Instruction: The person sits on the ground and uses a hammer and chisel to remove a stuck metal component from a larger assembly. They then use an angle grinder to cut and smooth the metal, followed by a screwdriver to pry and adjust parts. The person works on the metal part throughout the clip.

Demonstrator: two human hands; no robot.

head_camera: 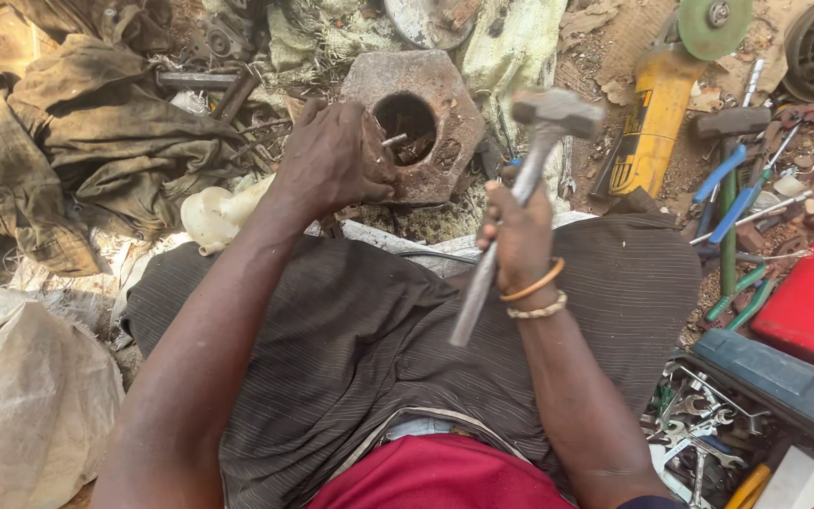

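— Start at the left: what is the left hand [332, 155] doing?

— It rests on the left edge of the rusty hexagonal block [414, 123], fingers pressed together around a thin metal pin [394, 139] that pokes toward the block's round hole. I judge the pin stiff, light and easy to lose; it needs a pinch low on its shank, clear of the struck end.

— And the block?

— It sits on the ground just beyond the knees, thick and pitted. It looks heavy and unlikely to shift, rough enough not to slip.

— To the right of the block?

— The right hand [520, 236] is wrapped tight about the hammer [529, 179], fingers closed mid-handle, head raised just right of the block. The head looks weighty, the bare handle smooth; a hold nearer the end would swing harder.

— Further right?

— A yellow grinder [647, 123] and blue-handled pliers [723, 188] lie well right of the block.
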